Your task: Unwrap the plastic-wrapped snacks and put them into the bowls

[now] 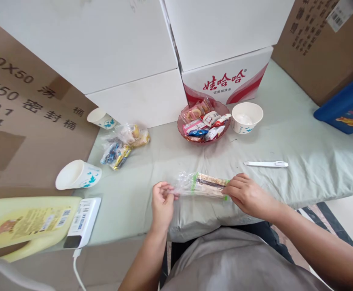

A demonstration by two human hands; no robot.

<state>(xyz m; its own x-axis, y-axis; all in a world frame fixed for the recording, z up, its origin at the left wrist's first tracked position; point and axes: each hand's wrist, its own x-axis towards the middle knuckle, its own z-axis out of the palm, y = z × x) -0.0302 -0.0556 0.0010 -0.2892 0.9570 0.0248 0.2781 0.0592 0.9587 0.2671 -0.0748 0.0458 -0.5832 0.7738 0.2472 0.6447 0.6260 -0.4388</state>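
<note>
Two hands hold one clear zip bag of wafer biscuits [205, 185] at the near edge of the tabletop [300, 133], in front of the person. Left hand [161, 200] pinches the bag's loose end between closed fingertips; right hand [246, 193] is closed over the other end. Its thin film could tear or slip from the left pinch, and a hard squeeze might crush the biscuits. The white pen-like tool [266, 163] lies just beyond, to the right; the snack bowl [204, 120] sits farther back.

A clear plastic zip bag with a green seal strip [201, 185] lies flat and sideways on the pale green cloth, holding a stack of tan-and-dark wafer bars.
</note>
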